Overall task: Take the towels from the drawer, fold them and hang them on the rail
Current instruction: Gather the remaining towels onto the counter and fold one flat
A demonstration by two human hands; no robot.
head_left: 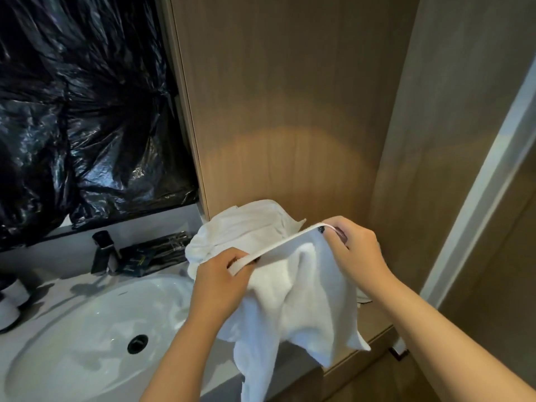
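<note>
A white towel [293,303] hangs between my two hands above the right end of the vanity counter. My left hand [220,282] pinches the towel's hemmed top edge at its left end. My right hand [356,250] pinches the same edge at its right end, so the hem stretches taut between them. The rest of the cloth droops down over the counter's front. Behind it a crumpled heap of more white towels [240,227] lies on the counter against the wooden wall. No rail or drawer is in view.
A white oval sink [87,329] with a dark drain fills the lower left. A black tap [104,250] and dark packets [153,253] stand behind it. Black plastic sheeting [81,111] covers the mirror. Wooden panels [290,111] rise straight ahead and right.
</note>
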